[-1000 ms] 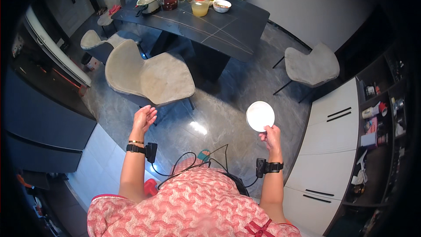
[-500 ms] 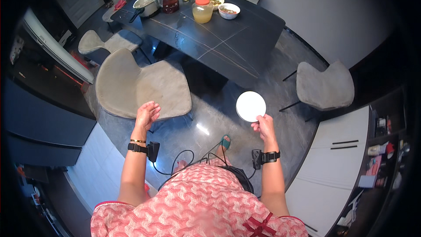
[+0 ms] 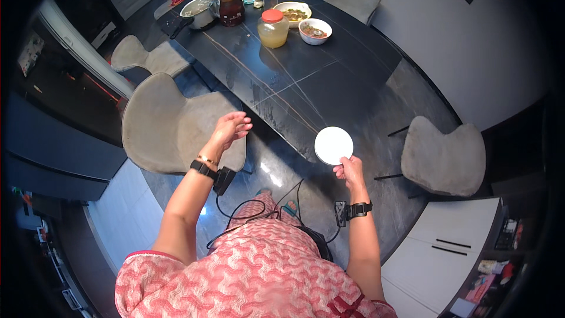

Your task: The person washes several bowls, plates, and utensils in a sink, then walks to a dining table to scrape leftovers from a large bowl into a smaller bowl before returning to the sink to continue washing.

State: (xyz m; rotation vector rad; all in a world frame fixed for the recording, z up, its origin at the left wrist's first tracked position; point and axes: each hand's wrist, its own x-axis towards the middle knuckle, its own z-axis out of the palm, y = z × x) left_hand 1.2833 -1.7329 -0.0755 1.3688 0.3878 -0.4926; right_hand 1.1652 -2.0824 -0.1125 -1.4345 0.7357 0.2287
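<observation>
My right hand (image 3: 351, 171) grips a round white plate (image 3: 333, 145) by its near edge, thumb on top. The plate is held out in front of me, by the near edge of the dark table (image 3: 347, 88), and its bright surface shows nothing on it. Fingers loosely extended, my left hand (image 3: 231, 129) is in the air with nothing in it, over the edge of a beige chair (image 3: 159, 126). Each wrist wears a black strap with a small box and a cable.
A pot (image 3: 199, 12), a dark-red pitcher (image 3: 231, 9), a red-lidded jar (image 3: 273, 29) and two food bowls, one white (image 3: 315, 31) and one yellowish (image 3: 292, 14), stand on the table. Another chair (image 3: 444, 156) is at right, near a white cabinet (image 3: 441, 253).
I have come closer to the table, which now reaches nearer to me. My left hand has risen and shifted right. The plate stays in my right hand.
</observation>
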